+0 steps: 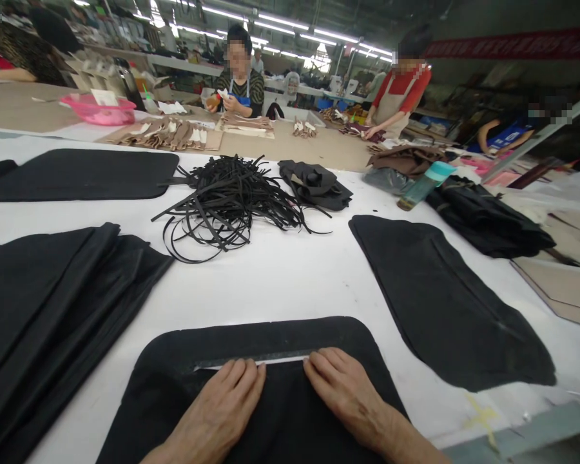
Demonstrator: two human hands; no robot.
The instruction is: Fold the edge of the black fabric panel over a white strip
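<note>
A black fabric panel with rounded corners lies right in front of me on the white-covered table. Across its upper part runs a long narrow slit, through which white shows. My left hand rests on the cloth, its bent fingers pressed together at the slit's lower edge. At the slit's right end, my right hand holds the same edge with its fingers curled. Both thumbs are mostly hidden, and a short stretch of slit shows between the two hands.
Stacked black pieces lie left and right. Beyond are a heap of black strips, a crumpled black bundle and a teal-lidded bottle. Across the table, a person in an apron handles small pieces near a pink basket.
</note>
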